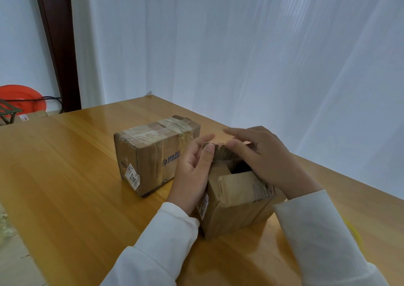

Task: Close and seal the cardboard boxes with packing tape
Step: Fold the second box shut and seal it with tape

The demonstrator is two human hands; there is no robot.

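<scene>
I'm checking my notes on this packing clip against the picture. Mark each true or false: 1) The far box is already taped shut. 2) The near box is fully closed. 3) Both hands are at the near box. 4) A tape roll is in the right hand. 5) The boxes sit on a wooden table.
1) The far box is taped shut: true.
2) The near box is fully closed: false; its top gapes, flaps still up.
3) The left hand and right hand are at it: true.
4) Tape roll in the right hand: false; none is visible there.
5) On a wooden table: true.
</scene>
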